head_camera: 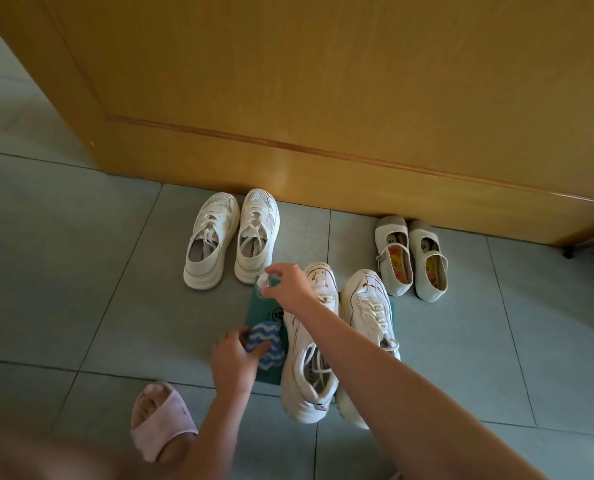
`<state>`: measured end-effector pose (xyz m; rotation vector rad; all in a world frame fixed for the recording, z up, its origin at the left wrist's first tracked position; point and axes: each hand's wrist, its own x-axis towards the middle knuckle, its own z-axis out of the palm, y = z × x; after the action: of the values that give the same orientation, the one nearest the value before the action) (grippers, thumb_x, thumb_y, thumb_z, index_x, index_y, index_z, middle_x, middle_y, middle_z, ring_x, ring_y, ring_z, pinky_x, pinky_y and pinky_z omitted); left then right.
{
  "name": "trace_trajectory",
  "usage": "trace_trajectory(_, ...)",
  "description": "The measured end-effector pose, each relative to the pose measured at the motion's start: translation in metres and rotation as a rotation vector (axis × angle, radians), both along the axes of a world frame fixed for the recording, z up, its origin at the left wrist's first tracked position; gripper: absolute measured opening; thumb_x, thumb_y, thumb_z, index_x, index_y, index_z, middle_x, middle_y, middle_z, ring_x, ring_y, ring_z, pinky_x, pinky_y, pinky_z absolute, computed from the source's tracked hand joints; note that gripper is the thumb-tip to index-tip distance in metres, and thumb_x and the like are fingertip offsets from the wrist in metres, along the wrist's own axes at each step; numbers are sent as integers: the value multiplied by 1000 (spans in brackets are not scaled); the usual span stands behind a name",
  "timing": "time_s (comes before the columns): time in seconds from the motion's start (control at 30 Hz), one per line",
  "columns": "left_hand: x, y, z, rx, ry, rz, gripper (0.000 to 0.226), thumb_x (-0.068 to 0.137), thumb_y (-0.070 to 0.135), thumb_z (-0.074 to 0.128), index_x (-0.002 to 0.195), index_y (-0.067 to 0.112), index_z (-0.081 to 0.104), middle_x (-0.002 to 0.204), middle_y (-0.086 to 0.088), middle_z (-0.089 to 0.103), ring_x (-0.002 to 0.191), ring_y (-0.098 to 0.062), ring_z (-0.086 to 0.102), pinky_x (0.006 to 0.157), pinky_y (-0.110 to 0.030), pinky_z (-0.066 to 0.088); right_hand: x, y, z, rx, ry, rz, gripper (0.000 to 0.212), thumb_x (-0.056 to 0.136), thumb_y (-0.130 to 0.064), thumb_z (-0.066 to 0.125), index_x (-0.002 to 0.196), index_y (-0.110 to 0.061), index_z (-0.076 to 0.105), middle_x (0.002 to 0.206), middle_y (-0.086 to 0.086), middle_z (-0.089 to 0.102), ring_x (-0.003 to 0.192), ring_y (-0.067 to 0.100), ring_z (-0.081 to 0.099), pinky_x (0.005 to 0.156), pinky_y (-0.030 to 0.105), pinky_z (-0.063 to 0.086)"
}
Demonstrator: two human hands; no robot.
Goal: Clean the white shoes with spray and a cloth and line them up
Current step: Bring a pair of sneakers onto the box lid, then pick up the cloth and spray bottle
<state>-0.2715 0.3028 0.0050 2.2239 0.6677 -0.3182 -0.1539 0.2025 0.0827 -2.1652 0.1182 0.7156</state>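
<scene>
Right hand (pixel 288 287) pinches a small clear spray bottle (pixel 263 283); left hand (pixel 233 363) grips a blue zigzag cloth (pixel 267 336).

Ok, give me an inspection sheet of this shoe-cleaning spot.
Surface: tiled floor with a green mat on it.
Job's things: white sneakers by the wooden door panel; marked sneakers on the green mat; strap flats further right.
Clutter: nothing seen.
Grippers: left hand grips the cloth; right hand pinches the spray bottle.
Cables: nothing seen.
Surroundings: wooden door panel behind the shoes; pink slipper on the person's foot.
</scene>
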Motion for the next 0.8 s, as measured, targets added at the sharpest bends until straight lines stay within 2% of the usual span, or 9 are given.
trace_trajectory(0.13,1,-1,-4,54,-11,-23,43,73,47,73,99,13,67,90,-5,65,83,-23,58,74,-37,49,0,7,-4,44,-34,-32,34,92,-17,59,125,-9,59,123,11,62,107,23,60,77,24,45)
trace_trajectory(0.3,3,-9,8,-57,7,42,37,80,38,71,104,11,63,94,-5,66,83,-20,61,74,-35,52,-4,15,-8,53,-108,-19,26,92,-23,57,116,-15,63,105,7,65,83,15,60,74,31,52)
trace_trajectory(0.4,8,-9,18,-138,9,97,35,85,33,66,110,8,60,94,-4,68,79,-17,63,68,-29,51,-3,9,-1,131,-167,-60,26,93,-25,54,115,-12,58,109,4,65,88,10,61,71,19,49)
trace_trajectory(0.5,22,-10,39,-174,-35,141,42,88,30,64,118,3,55,102,-7,65,79,-15,57,57,-18,41,7,-14,23,281,-184,-132,15,94,-24,54,100,-10,56,87,8,63,58,-1,49,53,8,40)
trace_trajectory(0.53,28,-11,48,-175,-61,144,41,88,29,63,119,3,54,104,-9,64,80,-15,55,53,-14,37,10,-26,32,357,-154,-164,15,93,-22,55,100,-9,56,90,11,65,60,1,54,59,13,47)
trace_trajectory(0.57,35,-13,58,-182,-88,143,39,88,27,63,117,3,54,104,-10,63,80,-14,54,51,-13,34,12,-40,41,458,-90,-200,16,93,-21,55,102,-8,57,98,12,67,74,8,64,75,25,55)
trace_trajectory(0.63,51,-17,78,-202,-124,120,34,86,23,64,112,2,57,101,-11,63,79,-16,53,50,-16,33,15,-69,57,671,81,-255,22,96,-21,52,113,-9,57,107,12,65,101,25,65,94,51,49)
trace_trajectory(0.73,77,-23,112,-195,-136,-38,30,85,21,63,108,4,57,94,-8,62,76,-18,55,52,-16,37,17,-108,78,786,229,-257,26,97,-28,45,120,-19,56,106,6,58,107,26,58,93,61,45)
trace_trajectory(0.8,101,-25,139,-137,-118,-182,32,84,23,64,108,4,56,95,-9,61,82,-22,57,61,-25,41,17,-133,96,820,260,-260,23,95,-30,46,112,-21,58,101,5,57,100,24,57,90,63,45)
